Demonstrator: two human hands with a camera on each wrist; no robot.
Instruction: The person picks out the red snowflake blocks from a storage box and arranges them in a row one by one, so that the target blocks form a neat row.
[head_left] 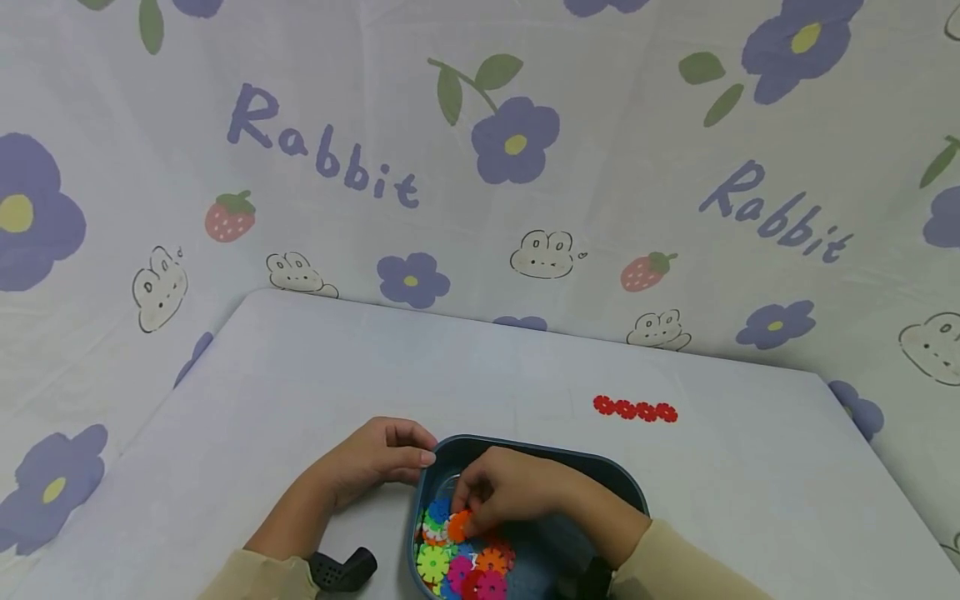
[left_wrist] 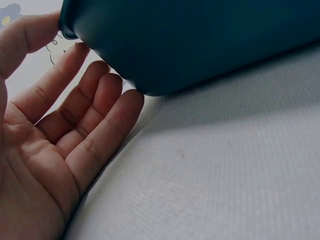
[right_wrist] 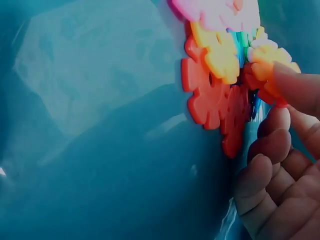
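Note:
A dark teal plastic bin point(head_left: 555, 451) stands at the front of the table, with a heap of colourful snowflake-shaped building discs point(head_left: 435, 563) along its left side. At the bin's far left corner, my left hand point(head_left: 382, 454) holds it, thumb at the rim and fingers against the outer wall point(left_wrist: 150, 55). My right hand point(head_left: 517, 490) reaches inside and pinches an orange snowflake disc point(right_wrist: 265, 65) between thumb and fingers, right over the heap. Red, yellow and pink discs point(right_wrist: 207, 90) lie beside those fingers in the right wrist view.
Behind the bin and to its right, a row of several joined red snowflake discs point(head_left: 636, 409) lies on the white table point(head_left: 750, 467). A printed cloth point(head_left: 480, 208) with flowers and rabbits hangs behind the table.

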